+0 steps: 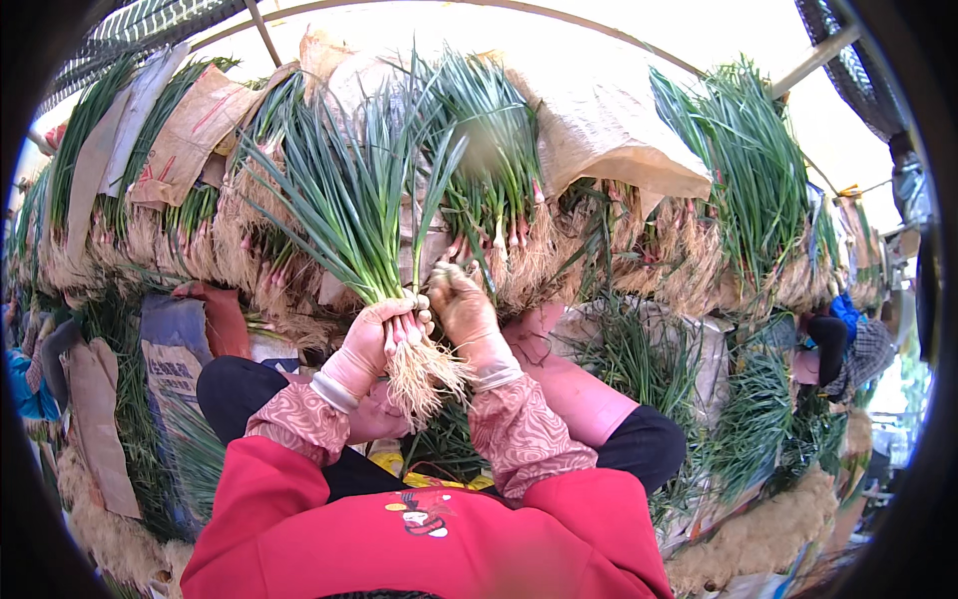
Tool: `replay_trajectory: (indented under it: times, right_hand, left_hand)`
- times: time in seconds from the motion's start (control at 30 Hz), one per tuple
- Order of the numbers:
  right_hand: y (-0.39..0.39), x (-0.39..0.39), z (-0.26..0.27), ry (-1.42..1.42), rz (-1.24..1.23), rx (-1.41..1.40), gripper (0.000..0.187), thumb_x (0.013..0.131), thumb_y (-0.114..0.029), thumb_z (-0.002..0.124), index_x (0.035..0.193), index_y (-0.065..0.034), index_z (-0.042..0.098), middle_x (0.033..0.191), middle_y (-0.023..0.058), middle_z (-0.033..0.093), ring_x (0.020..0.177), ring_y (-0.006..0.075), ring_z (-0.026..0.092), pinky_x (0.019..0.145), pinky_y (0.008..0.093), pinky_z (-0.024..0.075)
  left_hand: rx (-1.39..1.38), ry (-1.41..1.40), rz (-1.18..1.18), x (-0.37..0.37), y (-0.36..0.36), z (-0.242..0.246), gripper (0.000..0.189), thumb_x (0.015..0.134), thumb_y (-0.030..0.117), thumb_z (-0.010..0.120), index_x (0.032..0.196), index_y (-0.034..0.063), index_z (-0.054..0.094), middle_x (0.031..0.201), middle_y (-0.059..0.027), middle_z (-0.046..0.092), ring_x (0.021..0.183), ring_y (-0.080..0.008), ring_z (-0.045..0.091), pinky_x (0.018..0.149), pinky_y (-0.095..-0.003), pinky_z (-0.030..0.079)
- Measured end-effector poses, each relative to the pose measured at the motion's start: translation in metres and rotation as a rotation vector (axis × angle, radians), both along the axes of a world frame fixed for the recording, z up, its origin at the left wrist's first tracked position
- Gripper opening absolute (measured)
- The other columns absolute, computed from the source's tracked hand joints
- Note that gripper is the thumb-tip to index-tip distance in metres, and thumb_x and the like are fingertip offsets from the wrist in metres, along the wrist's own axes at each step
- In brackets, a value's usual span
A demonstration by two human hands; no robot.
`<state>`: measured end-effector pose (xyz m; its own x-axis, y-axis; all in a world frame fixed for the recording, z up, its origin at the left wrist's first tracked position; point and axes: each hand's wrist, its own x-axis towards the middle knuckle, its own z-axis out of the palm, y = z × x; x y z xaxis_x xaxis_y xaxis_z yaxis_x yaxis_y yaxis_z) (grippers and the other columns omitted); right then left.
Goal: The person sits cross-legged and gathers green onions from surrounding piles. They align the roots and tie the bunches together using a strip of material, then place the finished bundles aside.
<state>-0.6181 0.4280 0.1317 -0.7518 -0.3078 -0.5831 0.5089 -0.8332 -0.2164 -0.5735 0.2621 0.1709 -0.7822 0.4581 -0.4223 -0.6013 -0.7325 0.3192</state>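
Note:
My left hand [368, 337], in a thin pale glove, is closed around a bunch of green-leaved allium plants [367, 247] just above their pinkish bulbs. The leaves fan upward and the pale roots [423, 374] hang below the hand. My right hand [462, 311], gloved and soiled, is raised just right of the bunch with its fingers curled; whether it pinches anything is unclear. One stalk [416, 254] stands slightly apart between the two hands.
A long bank of similar plants [501, 187] with dangling roots stretches across in front, partly covered by woven sacks [614, 127]. More loose plants [636, 359] lie right of my knees. Other people crouch at the far right [861, 344] and far left [30, 382].

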Motion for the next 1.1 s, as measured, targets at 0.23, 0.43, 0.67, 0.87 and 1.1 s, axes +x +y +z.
replay_trajectory:
  times: [0.23, 0.43, 0.67, 0.87, 1.1]
  right_hand:
    - [0.008, 0.006, 0.020, 0.449, 0.521, 0.606, 0.022, 0.091, -0.020, 0.061, 0.104, -0.0028, 0.057, 0.070, -0.0023, 0.051, 0.061, 0.0078, 0.048, 0.058, 0.0213, 0.0409]
    - [0.021, -0.009, 0.011, 0.834, -0.038, 1.246, 0.021, 0.089, -0.026, 0.060, 0.083, -0.0056, 0.062, 0.074, 0.0100, 0.064, 0.067, 0.0267, 0.062, 0.065, 0.0355, 0.0495]
    - [0.069, 0.016, 0.006, 1.014, 1.724, 1.591, 0.047, 0.079, -0.046, 0.065, 0.100, -0.0044, 0.066, 0.101, 0.0168, 0.066, 0.097, 0.0321, 0.063, 0.086, 0.0394, 0.0493]
    - [0.005, -0.070, 0.036, 0.829, 0.225, 1.543, 0.061, 0.085, -0.037, 0.066, 0.134, -0.0097, 0.044, 0.078, 0.0109, 0.063, 0.072, 0.0251, 0.064, 0.063, 0.0381, 0.0504]
    - [0.022, -0.174, 0.078, 0.861, 0.519, 2.092, 0.023, 0.086, -0.027, 0.060, 0.092, -0.0062, 0.066, 0.090, 0.0185, 0.066, 0.088, 0.0301, 0.065, 0.079, 0.0389, 0.0504]
  left_hand:
    - [-0.075, -0.103, -0.070, 0.003, -0.007, -0.004, 0.017, 0.083, 0.011, 0.058, 0.098, 0.0024, 0.058, 0.087, -0.0124, 0.063, 0.077, -0.0253, 0.062, 0.075, -0.0413, 0.053]
    - [-0.030, -0.100, -0.090, 0.004, -0.012, -0.002, 0.018, 0.081, 0.008, 0.057, 0.097, 0.0008, 0.060, 0.096, -0.0136, 0.064, 0.081, -0.0240, 0.062, 0.074, -0.0389, 0.054]
    - [-0.125, -0.065, -0.127, 0.004, -0.010, -0.006, 0.024, 0.081, 0.010, 0.057, 0.100, -0.0037, 0.062, 0.085, -0.0136, 0.063, 0.076, -0.0225, 0.061, 0.069, -0.0364, 0.053]
    - [-0.276, -0.041, -0.152, 0.005, -0.006, -0.015, 0.022, 0.086, 0.008, 0.051, 0.094, -0.0093, 0.062, 0.072, -0.0152, 0.063, 0.055, -0.0213, 0.058, 0.063, -0.0311, 0.053]
    - [-0.519, -0.113, -0.102, 0.019, 0.005, 0.006, 0.018, 0.084, 0.006, 0.054, 0.090, -0.0094, 0.061, 0.063, -0.0127, 0.061, 0.043, -0.0187, 0.054, 0.047, -0.0241, 0.050]
